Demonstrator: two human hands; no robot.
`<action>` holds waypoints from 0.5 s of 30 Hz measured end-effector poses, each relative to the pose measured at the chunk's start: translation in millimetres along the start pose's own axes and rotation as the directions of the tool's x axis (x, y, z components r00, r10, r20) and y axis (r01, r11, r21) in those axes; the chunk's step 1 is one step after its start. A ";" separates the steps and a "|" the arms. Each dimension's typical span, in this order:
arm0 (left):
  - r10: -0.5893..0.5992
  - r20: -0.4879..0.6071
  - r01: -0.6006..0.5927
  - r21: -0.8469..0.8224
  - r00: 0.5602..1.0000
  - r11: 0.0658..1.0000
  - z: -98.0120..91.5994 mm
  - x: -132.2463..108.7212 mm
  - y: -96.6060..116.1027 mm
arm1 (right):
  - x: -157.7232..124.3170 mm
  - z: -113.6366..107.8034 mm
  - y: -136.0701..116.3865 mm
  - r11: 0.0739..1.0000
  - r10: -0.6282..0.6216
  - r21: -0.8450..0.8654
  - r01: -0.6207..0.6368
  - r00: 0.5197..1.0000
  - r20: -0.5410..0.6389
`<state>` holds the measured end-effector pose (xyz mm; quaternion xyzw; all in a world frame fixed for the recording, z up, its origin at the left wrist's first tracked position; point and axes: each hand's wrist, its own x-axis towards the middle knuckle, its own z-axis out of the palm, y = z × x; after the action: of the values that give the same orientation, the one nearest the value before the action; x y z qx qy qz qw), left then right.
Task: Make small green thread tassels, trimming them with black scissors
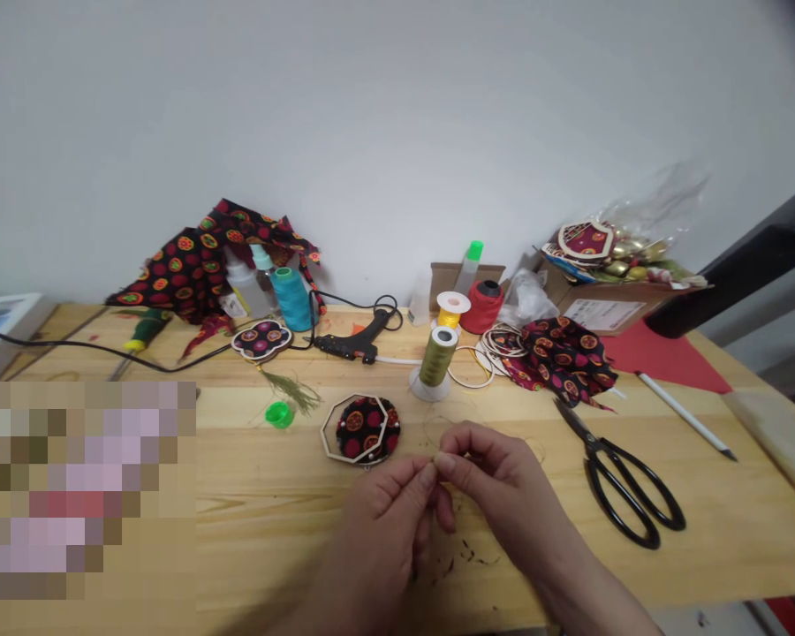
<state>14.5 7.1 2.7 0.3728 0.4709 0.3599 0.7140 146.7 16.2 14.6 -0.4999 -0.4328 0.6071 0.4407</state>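
Note:
My left hand [388, 512] and my right hand [500, 481] meet over the wooden table [271, 530], fingertips pinched together on a thin olive thread that is barely visible. The thread appears to run up toward the olive-green spool [437, 358] standing just behind my hands. To the left of my fingers lies a round patterned fabric piece [369, 429] with a wooden octagonal frame [331, 430] resting on it.
Black scissors [619, 481] lie to the right, a white pencil [685, 415] beyond. A glue gun [358, 343], teal, yellow and red spools, glue bottles, patterned cloth [199, 256], a green cap [279, 413], wooden rings and a cardboard box [602, 300] line the back.

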 end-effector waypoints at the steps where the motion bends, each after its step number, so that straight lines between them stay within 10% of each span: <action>1: 0.005 0.000 -0.005 0.003 1.000 1.000 0.1 0.1 0.4 | 0.2 -0.3 0.2 1.000 0.006 0.004 -0.006 1.000 0.002; 10: 0.025 0.005 -0.025 0.068 1.000 0.997 -0.6 -0.5 1.2 | -0.5 0.8 0.3 0.993 0.046 0.109 -0.049 0.999 0.029; 15: -0.015 -0.023 0.014 -0.044 1.000 0.999 2.5 0.4 0.0 | 0.3 -10.3 3.2 0.999 -0.012 0.048 0.019 0.990 -0.141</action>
<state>17.0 7.0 3.3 0.3495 0.4741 0.3692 0.7189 156.6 16.7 10.0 -0.5271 -0.3895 0.5773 0.4870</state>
